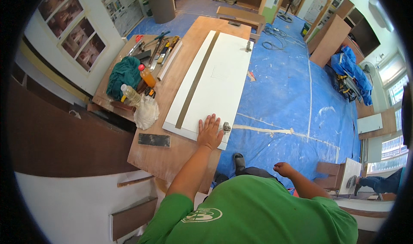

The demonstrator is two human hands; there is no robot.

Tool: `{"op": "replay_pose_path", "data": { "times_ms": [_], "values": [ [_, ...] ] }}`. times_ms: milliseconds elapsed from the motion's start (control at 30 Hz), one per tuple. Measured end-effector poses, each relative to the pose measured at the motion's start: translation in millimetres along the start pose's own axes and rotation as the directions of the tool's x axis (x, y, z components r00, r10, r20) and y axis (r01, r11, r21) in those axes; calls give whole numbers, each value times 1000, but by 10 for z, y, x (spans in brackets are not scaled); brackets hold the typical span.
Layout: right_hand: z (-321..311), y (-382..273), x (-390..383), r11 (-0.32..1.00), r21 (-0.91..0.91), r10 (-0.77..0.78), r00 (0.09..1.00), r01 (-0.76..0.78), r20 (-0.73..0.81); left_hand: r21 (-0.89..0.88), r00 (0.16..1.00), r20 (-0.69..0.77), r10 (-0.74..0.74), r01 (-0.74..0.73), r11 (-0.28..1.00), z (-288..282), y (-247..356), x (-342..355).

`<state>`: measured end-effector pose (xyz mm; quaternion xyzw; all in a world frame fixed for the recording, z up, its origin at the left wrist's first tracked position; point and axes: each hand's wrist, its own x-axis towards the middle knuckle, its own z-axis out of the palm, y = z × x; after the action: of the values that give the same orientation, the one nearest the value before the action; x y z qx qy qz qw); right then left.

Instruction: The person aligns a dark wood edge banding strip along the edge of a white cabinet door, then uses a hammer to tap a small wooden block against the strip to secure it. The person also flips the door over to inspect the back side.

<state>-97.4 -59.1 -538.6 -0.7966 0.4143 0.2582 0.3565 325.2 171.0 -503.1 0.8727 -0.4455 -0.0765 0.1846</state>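
A white cabinet door panel lies lengthwise on a plywood worktop. My left hand rests on the panel's near end, palm down with its fingers spread, right beside a metal hinge. A second hinge is fixed near the far right corner. Along the panel's left side runs a brown strip. My right hand hangs over the floor, away from the panel. Its fingers are curled in, and no object shows in them.
Left of the panel lie hand tools, a green cloth, an orange drink bottle, a clear bottle, a white rag and a dark block. Blue sheeting covers the floor. Another person's leg shows at right.
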Motion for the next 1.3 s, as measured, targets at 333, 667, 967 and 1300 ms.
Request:
{"op": "replay_pose_path", "data": {
  "times_ms": [333,667,967,1300],
  "values": [
    [-239,395,32,999,41,-19,999,20,-32,23,1000,-26,4,-3,1000,81,15,14],
    [-486,1140,695,999,-2,-48,997,48,55,-223,954,-300,-22,-48,974,145,-174,-58],
    [-922,3523,2084,985,175,-9,994,-10,108,-611,830,63,-554,471,637,607,2039,-807],
    [-1599,3167,1828,737,555,316,923,-385,221,-768,759,640,122,638,62,-194,3196,161]
  ]
}}
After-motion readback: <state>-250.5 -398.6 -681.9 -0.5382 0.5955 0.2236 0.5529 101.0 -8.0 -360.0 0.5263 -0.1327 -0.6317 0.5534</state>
